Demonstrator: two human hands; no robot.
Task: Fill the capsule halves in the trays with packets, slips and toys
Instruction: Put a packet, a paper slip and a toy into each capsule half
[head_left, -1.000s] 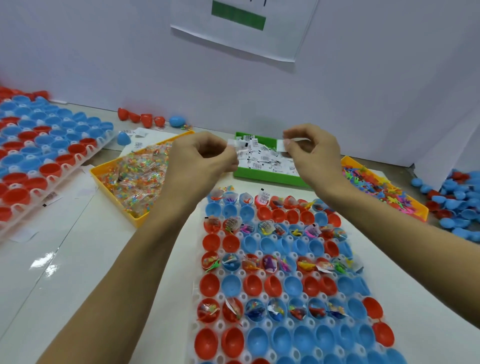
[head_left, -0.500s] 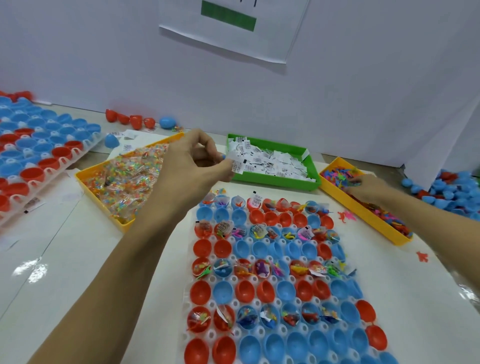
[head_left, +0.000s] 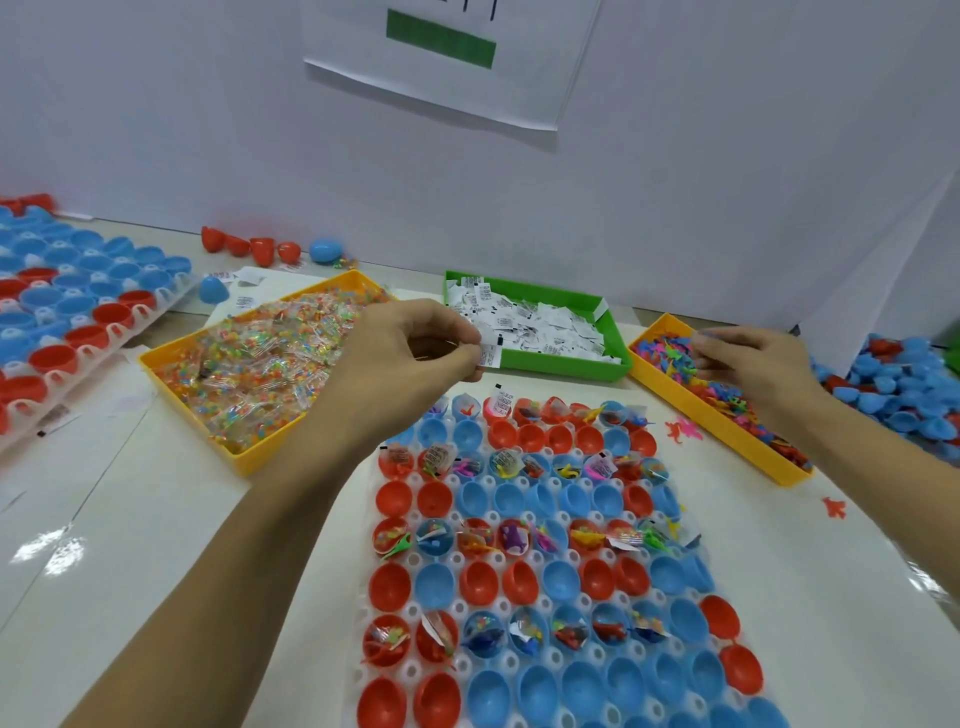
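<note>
A white tray of red and blue capsule halves lies in front of me, alternate rows holding packets, slips and toys. My left hand hovers above the tray's far left corner and pinches a white paper slip. My right hand reaches into the right yellow bin of small coloured toys, fingers curled among the toys; whether it holds one I cannot tell. The green bin of slips stands behind the tray. A yellow bin of bead packets stands at the left.
A second tray of capsule halves lies at far left. Loose capsule halves pile at the far right, and a few more sit by the back wall. Stray toys lie on the table beside the right bin.
My right hand left the slip and moved right into the toy bin, then deeper among the toys. My left hand kept the slip and drifted slightly right.
</note>
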